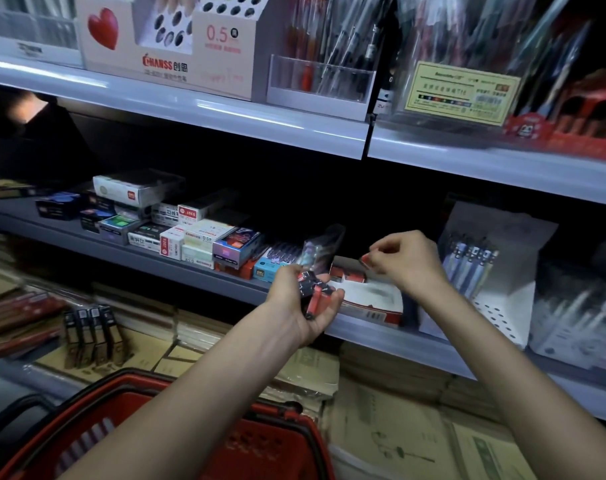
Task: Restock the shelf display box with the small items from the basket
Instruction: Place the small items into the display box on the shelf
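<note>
A white and red display box (pixel 372 299) sits at the front edge of the middle shelf, with a few red items (pixel 348 274) standing in its back row. My left hand (pixel 303 303) is cupped palm up just left of the box, shut on a bunch of small red and black items (pixel 317 291). Over the box hovers my right hand (pixel 403 259), pinching one small red item (pixel 365 259) between thumb and fingertips. The red basket (pixel 177 434) with black handles is low in front of me, under my left forearm.
Stacked small stationery boxes (pixel 177 230) fill the middle shelf to the left. A white perforated holder with pens (pixel 481 268) stands right of the display box. Pen displays (pixel 222 39) line the upper shelf. Notebooks and paper stacks (pixel 381 420) lie on the lowest level.
</note>
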Demonstrator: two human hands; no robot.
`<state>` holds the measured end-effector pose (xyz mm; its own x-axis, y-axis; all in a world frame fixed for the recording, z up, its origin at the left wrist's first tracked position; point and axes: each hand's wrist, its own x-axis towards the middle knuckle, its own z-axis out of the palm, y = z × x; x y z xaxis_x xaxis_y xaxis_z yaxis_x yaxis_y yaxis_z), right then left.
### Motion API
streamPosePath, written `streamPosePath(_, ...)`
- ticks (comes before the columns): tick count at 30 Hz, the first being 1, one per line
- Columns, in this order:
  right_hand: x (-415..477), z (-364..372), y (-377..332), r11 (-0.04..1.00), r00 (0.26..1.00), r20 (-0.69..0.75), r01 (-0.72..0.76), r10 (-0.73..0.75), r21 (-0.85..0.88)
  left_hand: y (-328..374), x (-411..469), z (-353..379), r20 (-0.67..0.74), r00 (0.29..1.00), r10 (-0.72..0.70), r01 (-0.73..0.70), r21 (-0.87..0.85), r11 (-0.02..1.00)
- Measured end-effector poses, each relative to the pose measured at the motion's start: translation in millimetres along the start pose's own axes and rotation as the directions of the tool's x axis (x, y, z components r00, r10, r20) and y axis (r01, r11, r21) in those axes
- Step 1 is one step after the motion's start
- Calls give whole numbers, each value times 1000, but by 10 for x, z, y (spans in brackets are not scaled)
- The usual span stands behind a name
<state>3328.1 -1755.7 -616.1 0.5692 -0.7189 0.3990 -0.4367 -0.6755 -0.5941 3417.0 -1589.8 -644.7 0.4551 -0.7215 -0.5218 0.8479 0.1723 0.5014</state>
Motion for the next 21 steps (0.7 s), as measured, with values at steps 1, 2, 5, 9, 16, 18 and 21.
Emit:
streamPosePath(1, 56, 44, 62, 989, 999, -23, 23, -26, -144, 11, 4, -10, 8, 1000, -6, 6, -4, 1000)
streamPosePath(2, 104, 101, 116, 963, 998, -33, 42, -53, -266, 20, 12, -19, 18, 1000, -14, 14, -3, 1000)
streamPosePath(5, 176, 284, 168, 830, 996, 27, 86, -85, -550, 45, 36, -40, 31, 999, -19, 19, -5, 1000)
streamPosePath(9, 57, 344, 147, 755, 987, 158, 126, -29, -643, 38, 36, -40, 25, 1000, -18, 19, -24, 1000)
streamPosePath(16, -251, -68, -358, 981, 940, 330, 27, -91, 194, -8, -82, 19, 79, 996, -42, 41, 12, 999)
streamPosePath(18, -370, -144, -526, 962, 874, 455, 47, -169, 268, -29, -156, 56, 107, 994, -29, 23, 51, 998)
streamPosePath(21, -408, -180, -579, 946, 796, 528, 168, -296, 277, -75, -237, 77, 118, 993, -28, 17, 93, 996)
